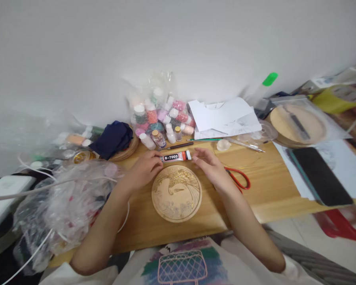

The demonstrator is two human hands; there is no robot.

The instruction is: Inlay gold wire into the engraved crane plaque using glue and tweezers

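A glue tube [175, 156] marked B-7000 lies crosswise just beyond a round wooden plaque [175, 198]. The plaque carries a raised gold-lined bird and wave-like patterns. My left hand [148, 166] has its fingers closed at the tube's left end. Beside the white cap at the other end is my right hand [209, 164], its fingers apart and holding nothing I can see. Red-handled scissors [240, 178] lie to the right of that hand, partly hidden by the wrist. A dark pen-like tool [180, 145] rests behind the tube.
Bottles of coloured beads in a plastic bag [163, 111] stand by the wall, with white papers [222, 118] beside them. Crumpled plastic [74, 202] and white cables crowd the left. At right are a phone [320, 176] and a bagged wooden disc [296, 122].
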